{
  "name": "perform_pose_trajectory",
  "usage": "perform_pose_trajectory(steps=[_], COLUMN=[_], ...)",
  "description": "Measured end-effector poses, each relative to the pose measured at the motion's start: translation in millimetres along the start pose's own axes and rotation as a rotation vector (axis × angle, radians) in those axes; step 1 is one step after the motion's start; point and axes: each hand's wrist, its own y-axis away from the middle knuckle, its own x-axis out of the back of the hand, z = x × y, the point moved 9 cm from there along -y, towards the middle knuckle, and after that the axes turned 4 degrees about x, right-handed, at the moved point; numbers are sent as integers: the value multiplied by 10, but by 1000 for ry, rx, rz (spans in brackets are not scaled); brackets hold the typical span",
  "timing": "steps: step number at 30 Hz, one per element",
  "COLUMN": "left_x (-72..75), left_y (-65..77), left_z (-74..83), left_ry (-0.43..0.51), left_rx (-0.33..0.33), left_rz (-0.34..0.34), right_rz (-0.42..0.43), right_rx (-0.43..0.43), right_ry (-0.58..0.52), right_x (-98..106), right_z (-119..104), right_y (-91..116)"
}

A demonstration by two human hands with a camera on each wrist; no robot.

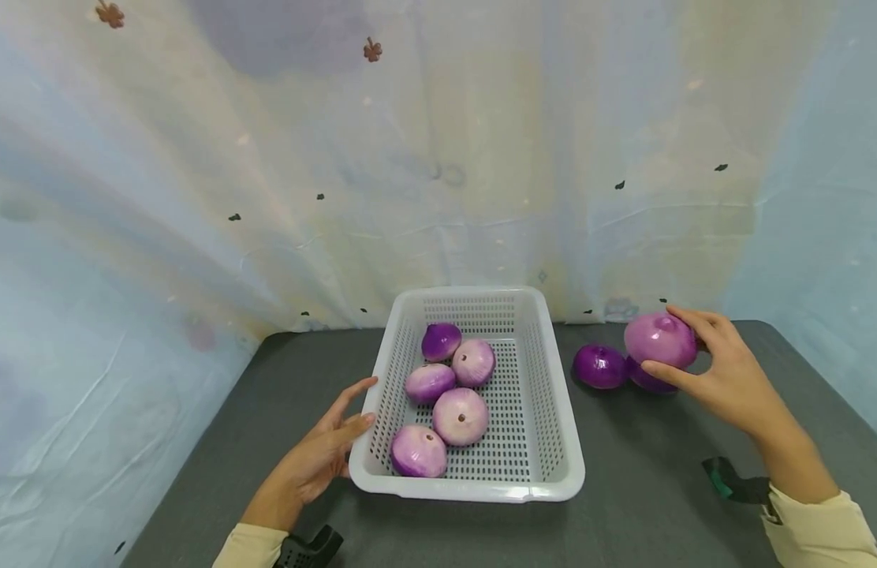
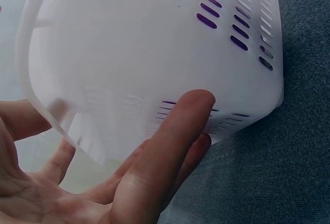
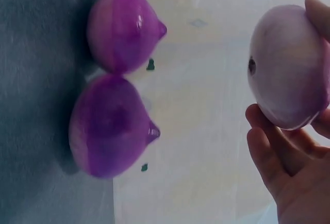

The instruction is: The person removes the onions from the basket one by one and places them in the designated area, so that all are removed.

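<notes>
My right hand (image 1: 737, 379) holds a glossy purple onion (image 1: 658, 339) between thumb and fingers, raised over the table at the right. The right wrist view shows the pale underside of this onion (image 3: 289, 69), with a small dark spot. Below it on the table sit two darker purple onions (image 1: 599, 367), touching each other, one partly hidden in the head view. At the left side of a white perforated plastic basket (image 1: 562, 442), my left hand (image 1: 314, 454) grips the rim, fingers along the outer wall. Inside the basket, several onions (image 1: 460, 416) lie toward its left side.
A dark grey table (image 1: 637, 489) lies under everything. A pale patterned cloth (image 1: 438, 158) hangs just behind its back edge. Black wrist mounts (image 1: 311, 548) are worn on both wrists, beside cream sleeves.
</notes>
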Motion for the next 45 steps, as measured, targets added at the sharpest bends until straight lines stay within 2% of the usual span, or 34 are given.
perform_pose_trajectory(steps=[12,23,29,37,45], left_x=[-6,19,17,16,22], left_y=[2,13,-2,-28,-27], left_z=[-14,5,0,-9,-13], left_ry=[-6,-17,-15,-10,2], left_rx=[3,6,4,-10,-2], left_rz=[-1,23,21,10,17], right_rz=[-50,-83,-113,-193,-250], right_rx=[-96,-183,-180,-189,-144], right_ry=[31,117,135,198,205], right_x=[163,106,68,5,-83], right_z=[426,873,1113,1305,1473], right_y=[82,103,140,174,135])
